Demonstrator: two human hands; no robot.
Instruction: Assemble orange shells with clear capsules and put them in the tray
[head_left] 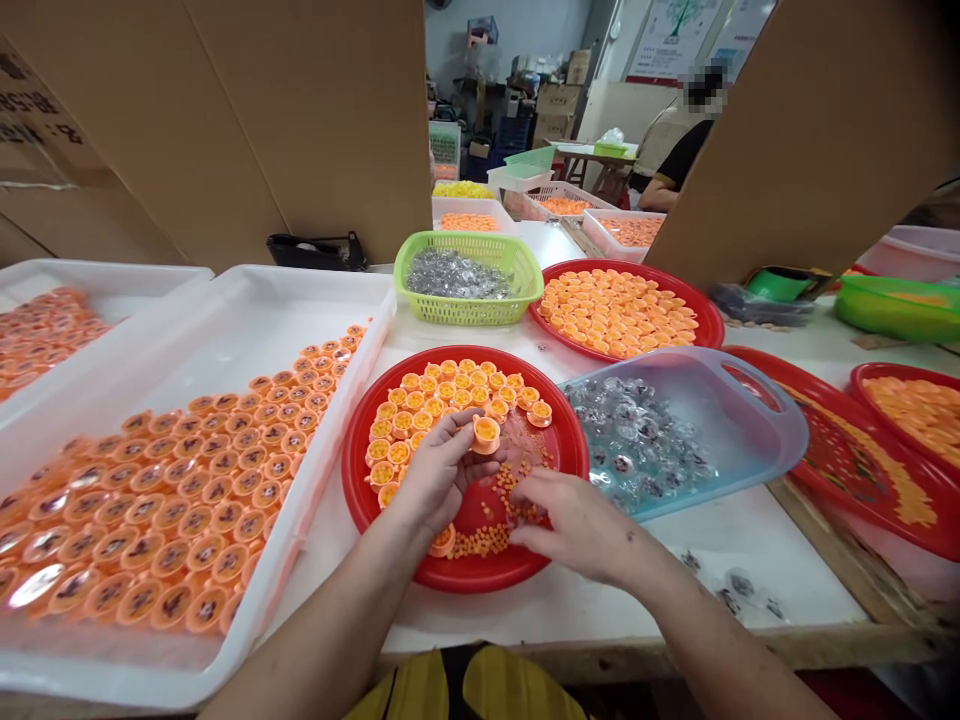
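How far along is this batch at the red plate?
Looks done: rows of domed orange cups fill the white tray. In hand: the left hand holds a yellow-filled orange cup; the right hand is at loose orange beads. Left: more cups on the red plate, clear domes in the blue tray.

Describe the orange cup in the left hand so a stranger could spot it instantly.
On the white worktable, find the nearest red plate. Of its yellow-filled orange cups, pick the one pinched in the left hand, the only cup held off the plate.
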